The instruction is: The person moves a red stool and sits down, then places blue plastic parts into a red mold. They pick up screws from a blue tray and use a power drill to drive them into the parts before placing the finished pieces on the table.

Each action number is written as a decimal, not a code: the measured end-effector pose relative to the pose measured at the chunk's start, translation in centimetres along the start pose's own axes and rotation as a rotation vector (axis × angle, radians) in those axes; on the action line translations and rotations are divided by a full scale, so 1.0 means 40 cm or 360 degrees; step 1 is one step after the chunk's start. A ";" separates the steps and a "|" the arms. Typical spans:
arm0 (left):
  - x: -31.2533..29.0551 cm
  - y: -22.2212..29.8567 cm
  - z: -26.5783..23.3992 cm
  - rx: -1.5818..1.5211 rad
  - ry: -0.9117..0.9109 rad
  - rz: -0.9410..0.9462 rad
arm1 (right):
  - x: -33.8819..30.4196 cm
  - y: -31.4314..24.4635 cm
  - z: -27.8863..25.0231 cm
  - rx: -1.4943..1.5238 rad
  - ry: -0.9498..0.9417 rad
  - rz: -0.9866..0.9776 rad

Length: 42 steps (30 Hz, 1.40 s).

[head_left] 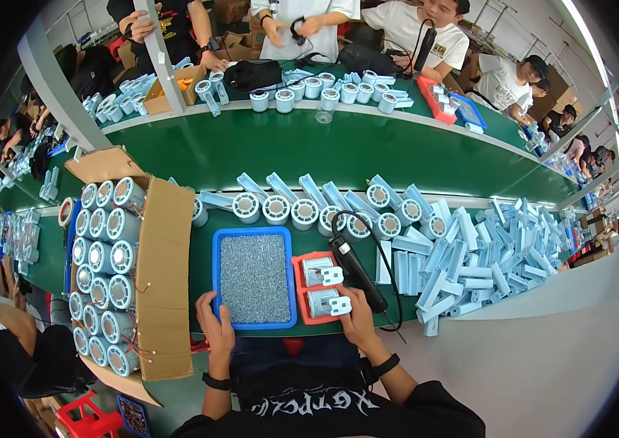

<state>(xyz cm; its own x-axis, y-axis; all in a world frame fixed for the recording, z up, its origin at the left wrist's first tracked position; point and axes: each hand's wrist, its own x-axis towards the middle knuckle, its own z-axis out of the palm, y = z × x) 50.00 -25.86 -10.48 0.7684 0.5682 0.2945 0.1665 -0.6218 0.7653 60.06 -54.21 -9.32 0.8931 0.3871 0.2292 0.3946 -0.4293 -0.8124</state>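
Note:
My left hand (pixel 217 328) is at the near left corner of a blue tray (pixel 216 281) full of small metal screws; its fingers are apart and nothing shows in them. My right hand (pixel 359 321) grips the near right side of a red holder (pixel 306 319), its fingers curled beside the nearer part. Two light blue cylindrical housings (pixel 318 301) lie on their sides in the holder, their white end pieces (pixel 332 275) facing right. Just right of the holder lies a black electric screwdriver (pixel 359 274) with a looped cord.
A cardboard box (pixel 165 277) of capped blue cylinders stands at left. Behind the tray runs a row of blue handheld units (pixel 276 209). Loose blue handle shells (pixel 470 255) are heaped at right. Across the green bench (pixel 324 150), several people work behind a metal post (pixel 165 58).

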 end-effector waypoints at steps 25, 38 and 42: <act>0.065 0.002 -0.026 -0.0437 -0.0047 -0.0225 | 0.026 -0.075 -0.111 -0.0294 0.0166 -0.0255; 0.102 0.245 0.042 -0.0387 -0.0510 0.0475 | 0.118 -0.033 -0.106 -0.0787 -0.0162 0.0157; 0.095 0.243 0.072 -0.0449 -0.0564 0.0371 | 0.130 -0.026 -0.087 -0.0814 -0.0176 0.0162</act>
<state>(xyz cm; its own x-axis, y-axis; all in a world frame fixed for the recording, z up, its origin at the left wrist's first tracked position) 56.32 -31.30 -3.56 0.9359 0.1832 0.3008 -0.1701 -0.5127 0.8415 65.02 -54.60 -5.42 0.9152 0.3943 0.0827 0.3866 -0.8017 -0.4559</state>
